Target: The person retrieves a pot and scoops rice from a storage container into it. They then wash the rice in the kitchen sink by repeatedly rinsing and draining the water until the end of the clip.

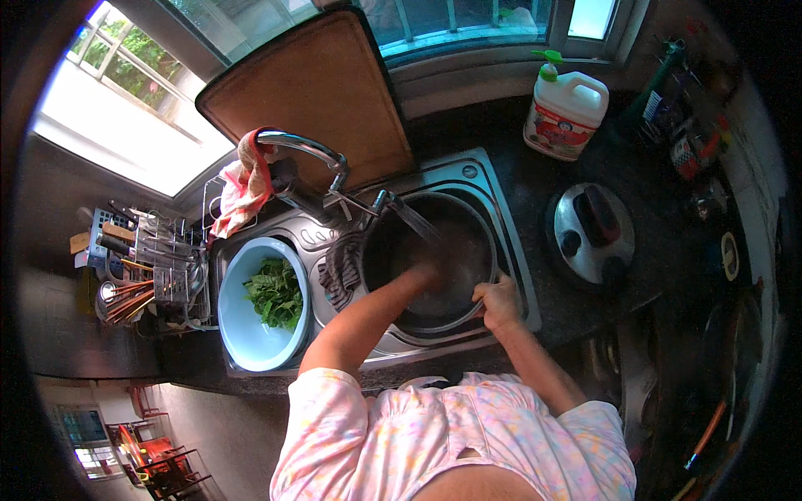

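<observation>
A large dark pot [432, 316] sits in the right basin of the stainless steel sink [532, 307]. Water runs from the chrome faucet [307, 144] into it through a swivel spout. My left hand [429, 275] reaches down inside the pot, close to the stream; blur and shadow hide its fingers. At the pot's right side, my right hand [498, 300] grips the rim. A striped dark cloth [341, 269] lies on the sink divider, touching or close to the pot's left side.
Left of the pot stands a light blue basin [235, 319] holding leafy greens [276, 294]. A rack of knives and chopsticks [150, 269] is farther left. Behind leans a cutting board [313, 81]. A detergent jug [564, 116] and a pressure cooker lid [592, 233] rest on the right counter.
</observation>
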A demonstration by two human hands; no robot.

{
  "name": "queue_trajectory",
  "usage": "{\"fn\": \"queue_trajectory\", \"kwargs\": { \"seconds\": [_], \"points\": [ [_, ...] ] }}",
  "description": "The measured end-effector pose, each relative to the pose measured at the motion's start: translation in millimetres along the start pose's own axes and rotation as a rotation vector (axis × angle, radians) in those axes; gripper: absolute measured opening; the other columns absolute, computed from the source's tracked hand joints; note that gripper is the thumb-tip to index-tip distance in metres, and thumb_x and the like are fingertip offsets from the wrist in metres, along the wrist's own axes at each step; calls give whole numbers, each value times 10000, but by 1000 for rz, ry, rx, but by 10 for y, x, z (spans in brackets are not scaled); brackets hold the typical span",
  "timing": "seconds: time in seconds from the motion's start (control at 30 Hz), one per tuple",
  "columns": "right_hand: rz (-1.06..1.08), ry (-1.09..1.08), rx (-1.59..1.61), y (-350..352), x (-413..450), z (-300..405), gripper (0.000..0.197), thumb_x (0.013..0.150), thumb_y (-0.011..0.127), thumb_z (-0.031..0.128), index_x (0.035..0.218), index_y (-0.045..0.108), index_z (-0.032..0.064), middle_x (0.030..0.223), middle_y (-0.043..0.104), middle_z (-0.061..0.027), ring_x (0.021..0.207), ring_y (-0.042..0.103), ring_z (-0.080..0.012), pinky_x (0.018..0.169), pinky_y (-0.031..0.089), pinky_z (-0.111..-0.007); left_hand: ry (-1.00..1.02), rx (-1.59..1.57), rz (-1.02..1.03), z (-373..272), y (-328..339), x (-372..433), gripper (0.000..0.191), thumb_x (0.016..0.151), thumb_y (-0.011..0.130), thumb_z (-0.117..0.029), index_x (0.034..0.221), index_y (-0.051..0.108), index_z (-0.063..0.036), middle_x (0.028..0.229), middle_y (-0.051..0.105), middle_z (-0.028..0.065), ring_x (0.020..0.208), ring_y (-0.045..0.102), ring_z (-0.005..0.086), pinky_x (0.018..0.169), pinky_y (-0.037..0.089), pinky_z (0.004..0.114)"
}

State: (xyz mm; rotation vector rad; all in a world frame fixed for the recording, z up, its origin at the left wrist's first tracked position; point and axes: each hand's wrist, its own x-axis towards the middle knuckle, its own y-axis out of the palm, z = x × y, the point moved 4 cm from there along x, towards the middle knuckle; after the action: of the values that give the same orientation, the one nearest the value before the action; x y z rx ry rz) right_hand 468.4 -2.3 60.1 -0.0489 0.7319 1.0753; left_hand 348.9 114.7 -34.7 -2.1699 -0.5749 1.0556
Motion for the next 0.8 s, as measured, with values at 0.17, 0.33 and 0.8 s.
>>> {"fn": "queue_trajectory", "kwargs": {
  "seconds": [0.17,0.33,0.8],
  "points": [
    [-97,77,5,-66,-73,152,412,507,461,-55,917,493,-26,768,515,-116,565,548,-241,341,465,-315,257,383,557,-428,28,-393,356,715,504,-167,1045,513,-35,960,552,147,837,533,278,744,413,360],
    [3,0,-7,-23,-44,92,530,536,449,-82,1062,401,-46,759,522,-151,455,542,-279,315,487,-354,-272,-1123,-107,-14,-586,-481,76,694,508,-69,753,551,-51,679,536,70,547,516,184,440,403,247],
    [-13,9,0,-33,-42,147,514,526,436,-73,1039,426,-49,746,508,-137,516,553,-286,360,501,-365,210,-1852,-103,-213,-843,-81,238,785,537,-299,708,495,-77,486,381,-2,389,339,112,338,259,250]
  ]
}}
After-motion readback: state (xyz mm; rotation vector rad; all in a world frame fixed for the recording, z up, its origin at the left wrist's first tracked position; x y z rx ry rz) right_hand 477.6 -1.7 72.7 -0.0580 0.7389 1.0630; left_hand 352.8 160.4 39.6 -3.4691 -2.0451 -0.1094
